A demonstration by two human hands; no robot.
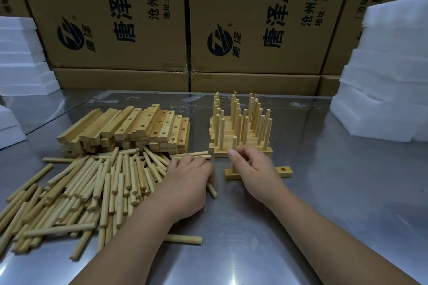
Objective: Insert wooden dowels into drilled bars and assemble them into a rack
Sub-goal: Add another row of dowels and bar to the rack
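A drilled wooden bar lies on the metal table in front of me, one empty hole showing at its right end. An upright dowel stands in its left end, and my right hand pinches that dowel between thumb and fingers. My left hand rests curled on the right edge of the loose dowel pile, its fingers round a dowel whose end sticks out below them. Finished bars with standing dowels are grouped just behind my right hand.
A stack of drilled bars lies behind the dowel pile. Cardboard boxes wall off the back. White foam pieces stand at the right, with more foam at the left. One stray dowel lies near my left forearm.
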